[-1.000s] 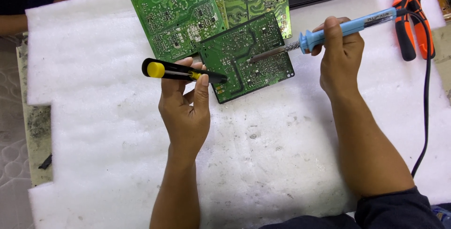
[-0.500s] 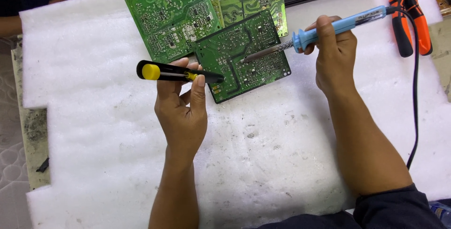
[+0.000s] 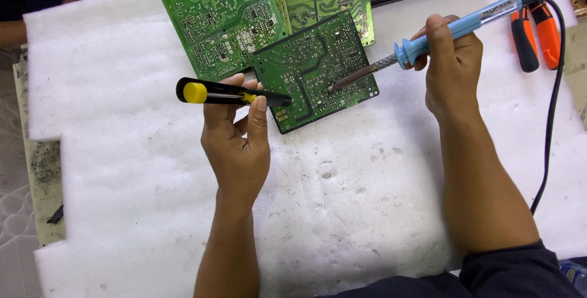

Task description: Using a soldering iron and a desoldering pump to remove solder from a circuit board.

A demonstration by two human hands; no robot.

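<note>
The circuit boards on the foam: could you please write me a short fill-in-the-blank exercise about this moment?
1. The right hand holds a soldering iron with a ____ handle.
2. The iron's tip rests on the ____ of the circuit boards.
3. The left hand holds a black tool with a ____ end cap.
4. The orange pliers lie to the ____ of the boards.

Missing words: blue; nearest; yellow; right

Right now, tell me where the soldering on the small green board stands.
Done: the small dark green circuit board lies solder side up on the white foam sheet. In hand: the right hand holds the blue-handled soldering iron, tip on the board; the left hand holds a black and yellow desoldering pump alongside. Left: the finished joints can't be told apart.
</note>
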